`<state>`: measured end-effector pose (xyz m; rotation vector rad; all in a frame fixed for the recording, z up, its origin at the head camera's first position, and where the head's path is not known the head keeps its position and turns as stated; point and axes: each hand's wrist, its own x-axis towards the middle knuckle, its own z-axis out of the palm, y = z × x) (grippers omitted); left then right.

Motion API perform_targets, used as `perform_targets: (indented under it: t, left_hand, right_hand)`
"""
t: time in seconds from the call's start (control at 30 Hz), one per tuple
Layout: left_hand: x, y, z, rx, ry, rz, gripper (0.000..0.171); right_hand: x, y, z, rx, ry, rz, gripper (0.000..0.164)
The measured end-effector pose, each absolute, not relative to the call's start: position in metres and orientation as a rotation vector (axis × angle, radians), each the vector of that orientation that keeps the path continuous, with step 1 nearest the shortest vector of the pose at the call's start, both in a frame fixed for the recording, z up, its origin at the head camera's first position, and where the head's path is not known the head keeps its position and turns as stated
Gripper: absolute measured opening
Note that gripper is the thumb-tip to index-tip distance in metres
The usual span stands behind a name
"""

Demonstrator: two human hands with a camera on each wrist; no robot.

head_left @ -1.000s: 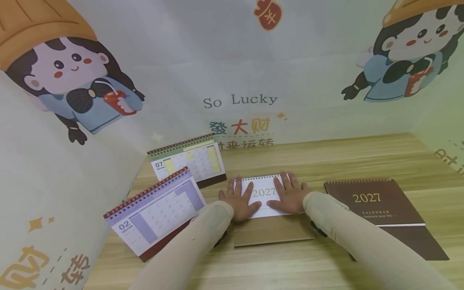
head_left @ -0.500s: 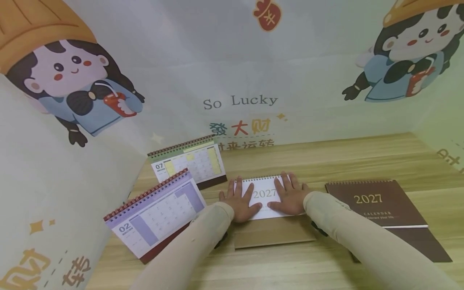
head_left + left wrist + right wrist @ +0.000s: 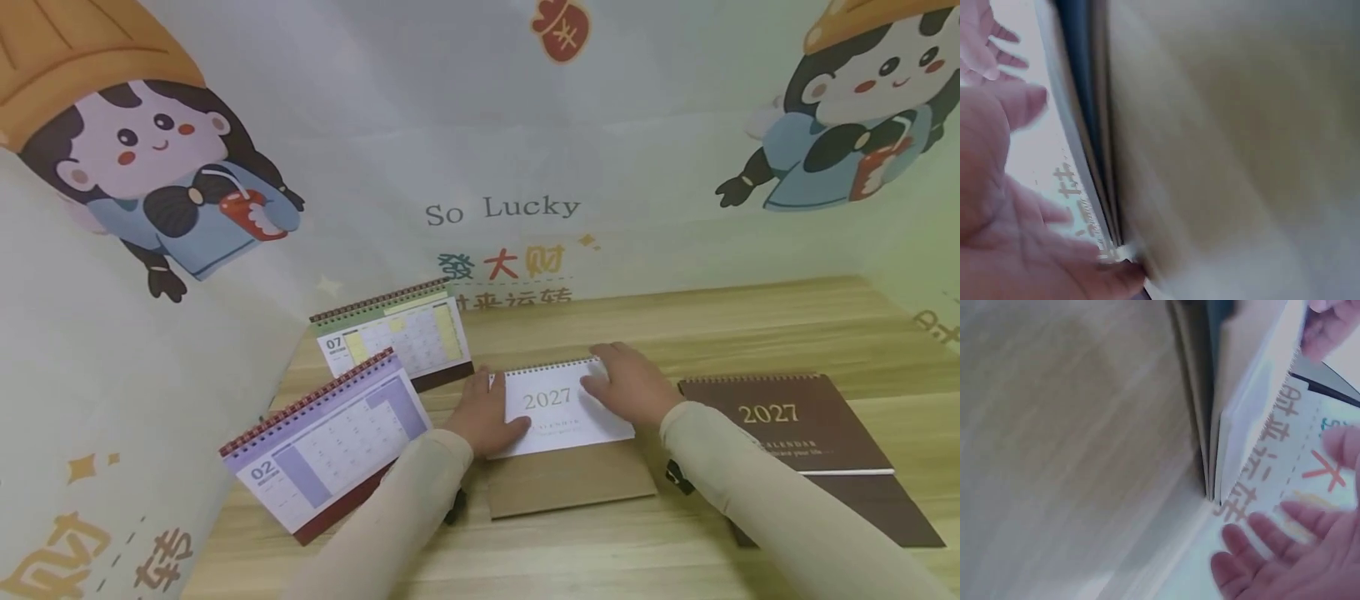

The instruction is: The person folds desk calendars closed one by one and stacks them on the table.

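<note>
A spiral-bound desk calendar [image 3: 551, 404], with a white 2027 cover and a brown card base, lies low in the middle of the table. Beside its left edge is my left hand [image 3: 487, 417], thumb toward the cover. My right hand [image 3: 633, 387] is at the upper right corner, its thumb overlapping the cover in the head view. Close up in the left wrist view, the left fingers [image 3: 1119, 278] extend near the calendar's end, loosely spread. The right wrist view shows the right fingers [image 3: 1272, 540] apart from the layered card edges [image 3: 1213, 469], gently bent around nothing.
On the left stand a purple calendar [image 3: 330, 442] showing 02 and, behind it, a green-topped calendar [image 3: 408, 342] showing 07. A dark brown 2027 calendar [image 3: 795, 433] lies to the right on the wooden table [image 3: 720, 325]. Printed cloth walls [image 3: 360, 167] enclose the table.
Both hands were pressed flat on the white cover with fingers spread. They have lifted and moved outward to its left and right edges, uncovering the page. The other calendars stay put.
</note>
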<state>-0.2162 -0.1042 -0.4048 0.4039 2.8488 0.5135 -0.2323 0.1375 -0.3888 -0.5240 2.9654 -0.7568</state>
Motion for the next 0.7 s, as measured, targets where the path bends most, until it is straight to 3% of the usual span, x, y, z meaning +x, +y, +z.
perform_targets:
  t: [0.1, 0.23, 0.33, 0.5, 0.7]
  left_hand:
    - [-0.209, -0.106, -0.403, 0.288, 2.886, 0.58, 0.081]
    - [-0.204, -0.109, -0.399, 0.215, 2.917, 0.541, 0.059]
    - [-0.204, -0.11, -0.397, 0.219, 2.915, 0.511, 0.051]
    - [-0.205, -0.112, -0.396, 0.189, 2.861, 0.625, 0.051]
    - [-0.207, -0.114, -0.393, 0.138, 2.842, 0.866, 0.038]
  right_hand:
    - [-0.227, 0.142, -0.382, -0.405, 2.983, -0.768, 0.043]
    - [-0.223, 0.145, -0.383, -0.363, 2.878, -0.763, 0.029]
    - [-0.222, 0.146, -0.386, -0.362, 2.82, -0.805, 0.027]
    - [-0.224, 0.15, -0.39, -0.343, 2.764, -0.913, 0.027]
    - [-0.224, 0.156, -0.389, -0.245, 2.683, -1.052, 0.038]
